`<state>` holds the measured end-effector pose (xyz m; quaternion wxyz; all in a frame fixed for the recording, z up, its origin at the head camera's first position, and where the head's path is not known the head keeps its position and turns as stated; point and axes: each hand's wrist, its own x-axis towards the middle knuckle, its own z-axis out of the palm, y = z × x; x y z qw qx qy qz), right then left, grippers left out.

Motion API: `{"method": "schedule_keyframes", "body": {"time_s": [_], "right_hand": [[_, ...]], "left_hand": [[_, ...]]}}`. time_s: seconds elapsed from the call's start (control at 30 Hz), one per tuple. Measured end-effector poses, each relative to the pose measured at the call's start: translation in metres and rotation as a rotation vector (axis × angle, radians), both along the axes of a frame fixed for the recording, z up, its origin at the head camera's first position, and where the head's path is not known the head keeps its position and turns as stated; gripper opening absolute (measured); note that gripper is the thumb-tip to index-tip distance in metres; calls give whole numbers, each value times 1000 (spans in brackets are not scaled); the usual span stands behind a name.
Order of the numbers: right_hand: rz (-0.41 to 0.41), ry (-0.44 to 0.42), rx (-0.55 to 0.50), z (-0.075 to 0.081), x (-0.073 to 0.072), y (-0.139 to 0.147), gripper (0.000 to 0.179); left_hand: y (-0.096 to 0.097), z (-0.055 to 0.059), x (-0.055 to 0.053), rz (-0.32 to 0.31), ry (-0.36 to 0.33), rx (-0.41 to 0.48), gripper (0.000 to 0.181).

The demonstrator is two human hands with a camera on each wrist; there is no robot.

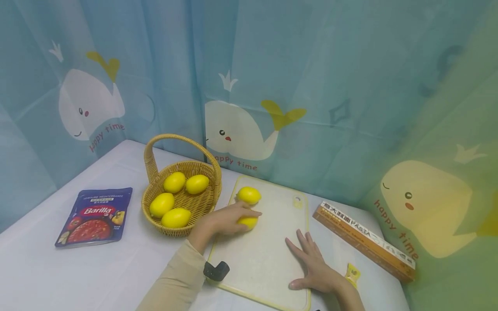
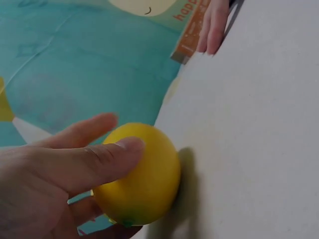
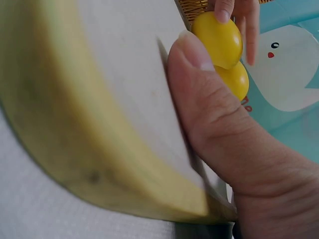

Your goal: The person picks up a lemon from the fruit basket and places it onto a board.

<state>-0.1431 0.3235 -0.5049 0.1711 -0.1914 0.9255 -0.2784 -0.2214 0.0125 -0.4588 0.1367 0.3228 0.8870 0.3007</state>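
My left hand (image 1: 227,219) grips a yellow lemon (image 1: 249,223) low over the upper left part of a white cutting board (image 1: 268,255) with a yellow rim. In the left wrist view the thumb lies across this lemon (image 2: 144,179), with fingers on its far side. Just beyond it, a second lemon (image 1: 249,195) sits on the board. My right hand (image 1: 313,268) rests with spread fingers on the board's right edge. In the right wrist view its thumb (image 3: 214,109) lies along the board's surface.
Left of the board stands a wicker basket (image 1: 177,231) with a tall handle and several lemons inside. A blue Barilla pouch (image 1: 95,216) lies farther left. To the right are a pasta box (image 1: 363,242) and a small yellow packet (image 1: 352,273). A whale-print curtain (image 1: 334,151) hangs behind.
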Motion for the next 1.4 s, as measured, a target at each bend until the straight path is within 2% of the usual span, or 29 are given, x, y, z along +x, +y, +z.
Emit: {"method": "schedule_keyframes", "body": {"time_s": [0.17, 0.3, 0.43, 0.6, 0.8, 1.2, 1.4], "right_hand": [[3, -7, 3, -1, 0, 1, 108], [0, -10, 5, -1, 0, 1, 108], [4, -5, -3, 0, 0, 0, 108], [8, 0, -29, 0, 1, 0, 107], [9, 1, -25, 1, 1, 0, 107], [7, -12, 1, 2, 0, 0, 108], [0, -19, 12, 2, 0, 0, 108]], "left_hand": [[-1, 0, 0, 121, -76, 58, 62], [-3, -1, -1, 167, -37, 53, 51], [-4, -3, -3, 195, -7, 63, 49], [0, -2, -4, 272, -30, 87, 53], [4, 1, -3, 405, -70, 72, 41], [9, 1, -5, 461, -61, 79, 34], [10, 0, -5, 474, -50, 74, 40]]}}
